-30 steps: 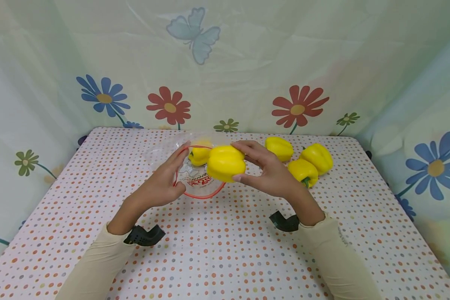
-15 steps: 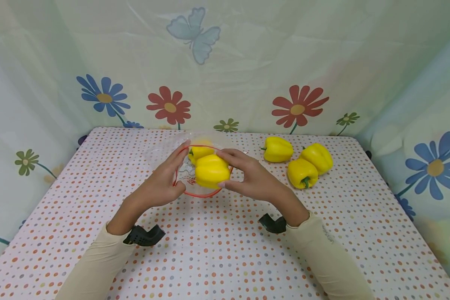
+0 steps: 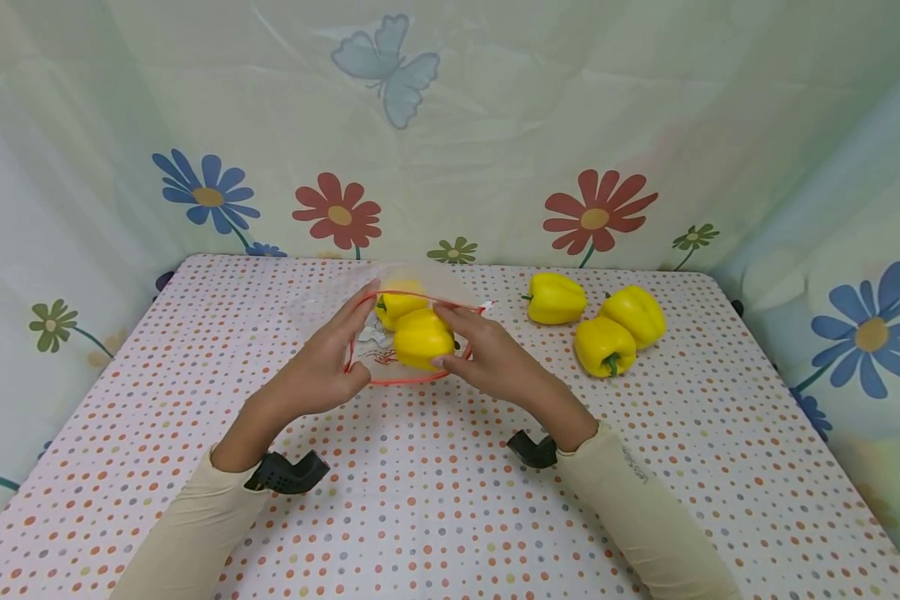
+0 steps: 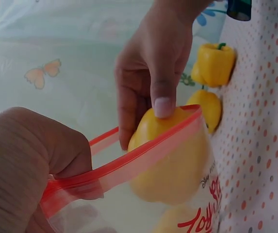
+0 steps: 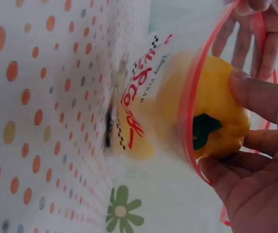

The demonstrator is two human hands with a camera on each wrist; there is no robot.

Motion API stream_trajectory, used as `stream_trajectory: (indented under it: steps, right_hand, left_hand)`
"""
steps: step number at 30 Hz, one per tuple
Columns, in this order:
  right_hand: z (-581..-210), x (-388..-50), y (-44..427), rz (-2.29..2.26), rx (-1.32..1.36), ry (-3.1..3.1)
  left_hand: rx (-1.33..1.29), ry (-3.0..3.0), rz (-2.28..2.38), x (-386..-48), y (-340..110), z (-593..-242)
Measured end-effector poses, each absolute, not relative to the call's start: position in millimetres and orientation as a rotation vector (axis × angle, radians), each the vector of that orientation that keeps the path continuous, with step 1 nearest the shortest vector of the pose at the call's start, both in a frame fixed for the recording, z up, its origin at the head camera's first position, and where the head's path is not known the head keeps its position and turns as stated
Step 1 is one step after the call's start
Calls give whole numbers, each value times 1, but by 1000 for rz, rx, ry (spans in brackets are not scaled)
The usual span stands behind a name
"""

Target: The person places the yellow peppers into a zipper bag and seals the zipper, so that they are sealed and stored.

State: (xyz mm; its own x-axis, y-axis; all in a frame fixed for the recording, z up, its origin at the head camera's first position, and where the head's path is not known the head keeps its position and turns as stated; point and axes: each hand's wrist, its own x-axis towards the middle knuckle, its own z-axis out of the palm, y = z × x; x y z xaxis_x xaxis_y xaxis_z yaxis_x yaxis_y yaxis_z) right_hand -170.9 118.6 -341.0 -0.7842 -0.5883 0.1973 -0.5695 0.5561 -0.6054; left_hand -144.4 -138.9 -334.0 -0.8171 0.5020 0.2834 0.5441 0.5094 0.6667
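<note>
My right hand (image 3: 498, 354) grips a yellow bell pepper (image 3: 422, 340) in the mouth of a clear zip bag (image 3: 408, 381) with a red rim and red lettering. In the right wrist view, the pepper's green stem (image 5: 205, 130) faces that hand, and part of the pepper lies behind the bag's wall. My left hand (image 3: 311, 367) holds the bag's near-left rim, its thumb hooked over the red strip (image 4: 129, 158) in the left wrist view. Another yellow bell pepper (image 3: 396, 308) is inside the bag, partly hidden by the held one.
Three yellow bell peppers lie to the right on the dotted tablecloth (image 3: 420, 500): one at the back (image 3: 557, 298), one farther right (image 3: 635, 317) and one in front (image 3: 605, 347). A flowered curtain (image 3: 495, 125) hangs behind the table.
My right hand has moved left with the bell pepper, from beside the bag's opening into it. The left hand has stayed at the rim.
</note>
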Motion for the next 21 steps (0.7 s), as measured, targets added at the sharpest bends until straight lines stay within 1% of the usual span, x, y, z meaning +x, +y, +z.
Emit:
stream_trajectory:
  steps: [16,21]
  right_hand:
    - [-361,-184,97,-1015,-851,2797]
    - [-366,-190,91,-1055,-747,2802]
  left_hand:
    - [-950,-2687,-1232,-143,-135,-337]
    - [-977,-2675,-1258,-144,-135,-338]
